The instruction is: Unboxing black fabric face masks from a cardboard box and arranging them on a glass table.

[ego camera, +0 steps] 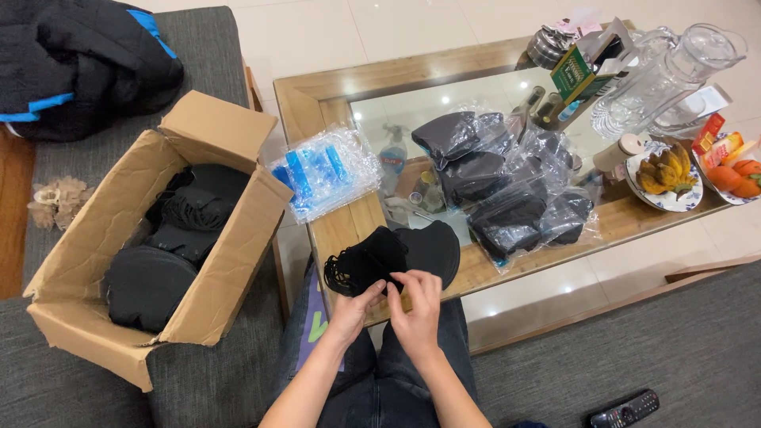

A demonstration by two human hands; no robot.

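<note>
Right at the surface (349, 230) edge, both hands (392, 305) pinch black masks (392, 257) with fingers closed — that loose stack could easily slide off onto the lap.

An open cardboard box (214, 261) of black items sits on the grey sofa (214, 372), a dark jacket (79, 63) behind it. Near the tabletop's left edge lies a stack of clear blue-striped bags (321, 170); at its far right corner stand a glass pitcher (674, 71) and a plate of bananas (667, 170)
</note>
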